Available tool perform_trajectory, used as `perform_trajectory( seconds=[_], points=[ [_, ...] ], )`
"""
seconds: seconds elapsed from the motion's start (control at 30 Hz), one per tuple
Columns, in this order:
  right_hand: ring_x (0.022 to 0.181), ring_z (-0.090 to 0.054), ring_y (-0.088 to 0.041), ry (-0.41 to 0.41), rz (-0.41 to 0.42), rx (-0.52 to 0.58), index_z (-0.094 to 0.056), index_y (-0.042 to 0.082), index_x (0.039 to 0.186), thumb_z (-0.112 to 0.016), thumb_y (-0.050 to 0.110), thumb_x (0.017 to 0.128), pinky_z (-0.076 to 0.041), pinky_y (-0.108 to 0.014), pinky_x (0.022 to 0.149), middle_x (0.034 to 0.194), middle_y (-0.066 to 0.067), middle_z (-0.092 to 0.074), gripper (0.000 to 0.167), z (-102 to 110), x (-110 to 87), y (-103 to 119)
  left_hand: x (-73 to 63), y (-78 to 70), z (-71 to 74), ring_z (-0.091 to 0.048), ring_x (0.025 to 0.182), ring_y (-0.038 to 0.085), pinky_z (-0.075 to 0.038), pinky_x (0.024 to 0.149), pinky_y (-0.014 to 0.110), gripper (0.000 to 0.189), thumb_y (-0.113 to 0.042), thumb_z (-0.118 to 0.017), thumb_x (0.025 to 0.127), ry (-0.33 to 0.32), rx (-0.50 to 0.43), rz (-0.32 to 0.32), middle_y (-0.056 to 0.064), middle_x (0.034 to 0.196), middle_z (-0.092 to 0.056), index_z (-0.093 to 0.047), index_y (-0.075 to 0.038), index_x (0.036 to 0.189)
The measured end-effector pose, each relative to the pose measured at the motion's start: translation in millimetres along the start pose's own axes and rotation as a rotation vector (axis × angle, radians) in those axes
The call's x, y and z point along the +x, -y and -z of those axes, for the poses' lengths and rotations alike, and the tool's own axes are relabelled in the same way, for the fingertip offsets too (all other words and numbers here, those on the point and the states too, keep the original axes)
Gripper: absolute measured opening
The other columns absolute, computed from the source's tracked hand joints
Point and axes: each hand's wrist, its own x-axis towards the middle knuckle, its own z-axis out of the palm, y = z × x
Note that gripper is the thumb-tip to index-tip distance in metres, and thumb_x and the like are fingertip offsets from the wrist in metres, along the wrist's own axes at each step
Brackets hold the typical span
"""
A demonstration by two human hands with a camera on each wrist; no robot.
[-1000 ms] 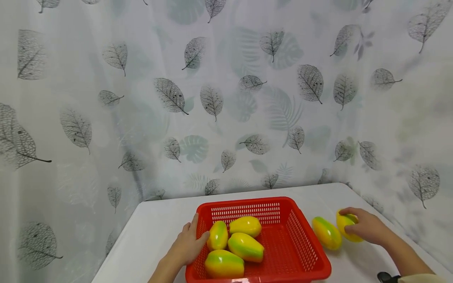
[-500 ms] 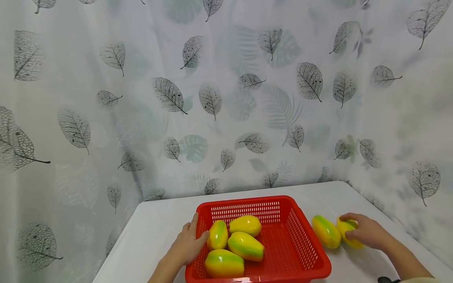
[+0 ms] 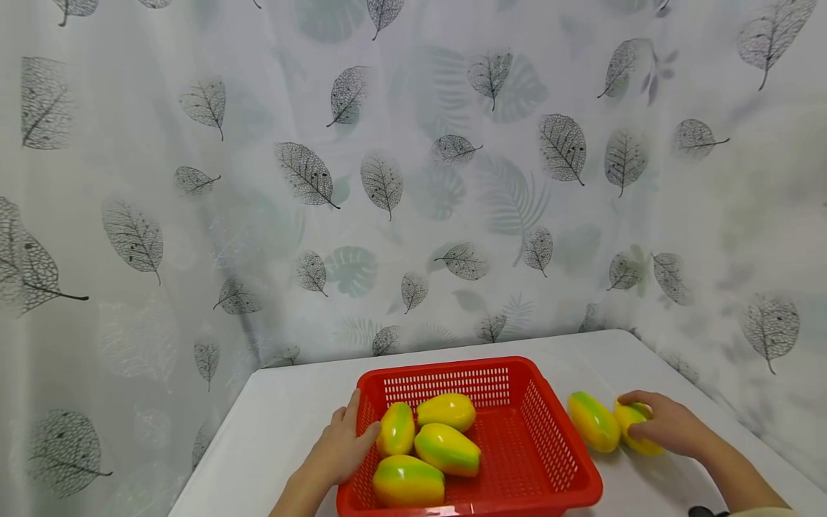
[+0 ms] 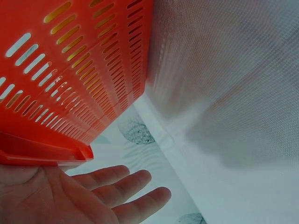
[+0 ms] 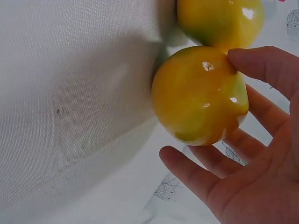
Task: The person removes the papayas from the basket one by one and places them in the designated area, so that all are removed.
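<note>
In the head view a red plastic basket (image 3: 562, 445) holds several yellow-green papayas (image 3: 447, 449), gathered at its left side. My left hand (image 3: 337, 446) rests at its left rim, thumb over the inside. In the left wrist view the fingers (image 4: 142, 205) stretch out straight beyond the rim. To the right of the basket, two papayas lie side by side on the table. My right hand (image 3: 672, 422) is round the outer papaya (image 5: 198, 98), its thumb on the top and some fingertips hidden behind. The inner papaya (image 3: 593, 422) touches it.
The white table (image 3: 291, 402) has its far edge against a leaf-printed curtain (image 3: 413, 179), which also hangs along both sides. A small dark object (image 3: 704, 511) shows by the right forearm at the bottom edge.
The outer papaya and my right hand have come down slightly, and the papaya now lies lower beside the other one. My left hand and the basket have stayed put.
</note>
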Motion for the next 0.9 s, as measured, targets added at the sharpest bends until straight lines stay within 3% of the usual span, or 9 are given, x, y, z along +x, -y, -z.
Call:
perform_trajectory(
  seconds=[0.9],
  points=[
    [0.120,-0.051,-0.061,-0.014,0.013,-0.047,-0.061,-0.004,0.133,-0.069,0.029,0.094,-0.047,-0.075,0.093,0.134,-0.040,-0.055,0.052,6.6,1.1,6.8,-1.9,-2.4,1.5,-0.062,0.114,0.050,-0.061,0.076,0.064,0.087,-0.048,-0.064,0.095,0.002,-0.014,0.011,0.033,0.144,-0.048,-0.027,-0.009,0.163]
  ],
)
